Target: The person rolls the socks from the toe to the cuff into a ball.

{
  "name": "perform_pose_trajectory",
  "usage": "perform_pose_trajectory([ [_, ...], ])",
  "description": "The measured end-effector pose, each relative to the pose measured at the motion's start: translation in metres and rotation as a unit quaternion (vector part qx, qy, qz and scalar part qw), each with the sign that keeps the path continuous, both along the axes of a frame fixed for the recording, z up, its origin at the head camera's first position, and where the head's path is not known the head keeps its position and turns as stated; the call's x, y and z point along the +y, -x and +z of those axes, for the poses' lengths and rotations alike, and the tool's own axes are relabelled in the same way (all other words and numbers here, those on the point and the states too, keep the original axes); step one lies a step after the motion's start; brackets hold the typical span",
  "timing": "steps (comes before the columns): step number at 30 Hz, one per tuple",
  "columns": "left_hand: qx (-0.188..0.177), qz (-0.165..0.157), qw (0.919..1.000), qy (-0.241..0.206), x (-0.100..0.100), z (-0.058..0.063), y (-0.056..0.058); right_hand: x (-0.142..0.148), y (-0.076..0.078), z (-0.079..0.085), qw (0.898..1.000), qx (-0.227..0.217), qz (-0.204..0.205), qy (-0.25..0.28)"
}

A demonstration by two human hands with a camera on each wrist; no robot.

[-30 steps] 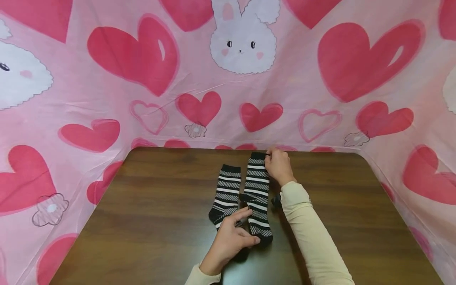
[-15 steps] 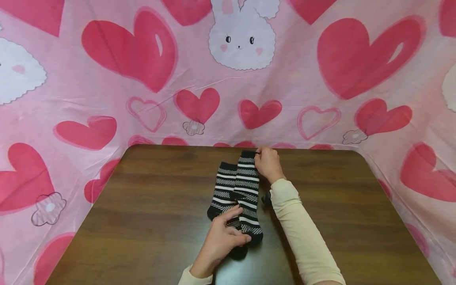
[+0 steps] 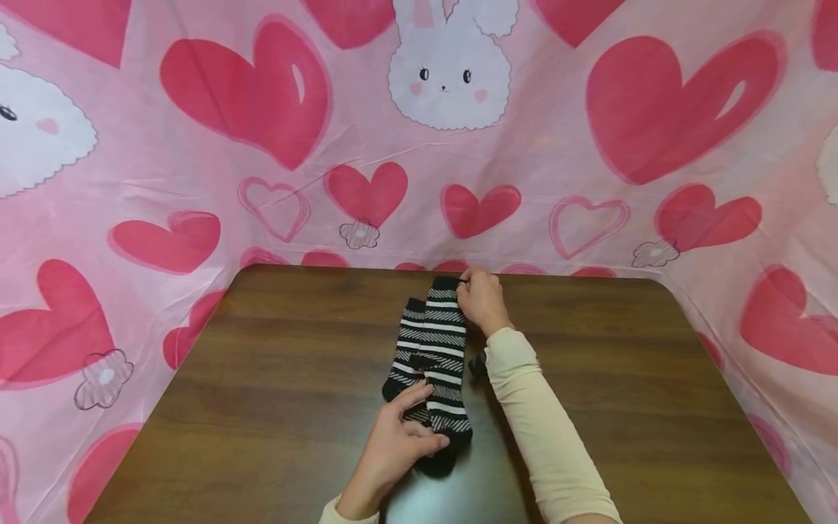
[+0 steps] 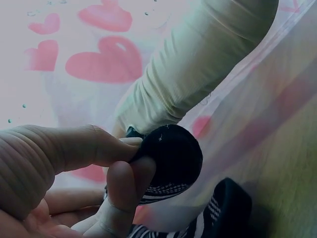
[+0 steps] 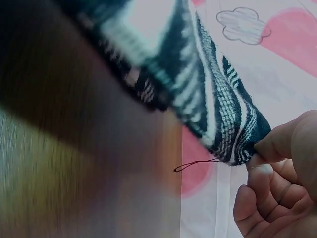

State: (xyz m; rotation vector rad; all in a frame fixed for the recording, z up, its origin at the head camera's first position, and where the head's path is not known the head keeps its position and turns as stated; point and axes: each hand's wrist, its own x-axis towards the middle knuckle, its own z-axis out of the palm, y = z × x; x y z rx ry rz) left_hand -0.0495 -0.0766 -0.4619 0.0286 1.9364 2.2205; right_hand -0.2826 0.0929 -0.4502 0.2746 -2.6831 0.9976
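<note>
A pink cloth (image 3: 419, 156) printed with hearts and rabbits rises at the far side and both flanks of a brown wooden tabletop (image 3: 294, 378). A pale sleeve (image 3: 546, 429) reaches in from the near right. Two black-and-white striped socks lie near the middle, toes near, cuffs far, heels pointing left: the upper sock (image 3: 447, 342) overlaps the lower sock (image 3: 406, 353), whose left edge and near toe show from beneath. Both hands are grasping the upper sock — the right hand (image 3: 483, 300) pinches the right corner of its far cuff, the left hand (image 3: 396, 437) pinches its near toe between thumb and finger. From the right wrist, a thin thread loop (image 5: 195, 165) sticks out near the cuff. The step in hand seems to be laying one sock over its mate. The match looks incomplete, the upper one sitting farther right and its cuff farther out; so the next move probably calls for a small shift left and nearer — both ends guided together — before letting go.
</note>
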Motion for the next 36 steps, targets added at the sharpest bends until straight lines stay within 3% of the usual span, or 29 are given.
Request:
perform_pose_trajectory([
  [25, -0.015, 0.028, 0.9991, 0.029, -0.023, 0.001, -0.017, -0.033, 0.000, -0.002, 0.999, -0.035, 0.023, 0.007],
  [36, -0.004, 0.042, 0.9977, 0.053, -0.027, -0.001, -0.016, -0.042, 0.005, -0.009, 0.999, -0.034, 0.035, 0.004],
])
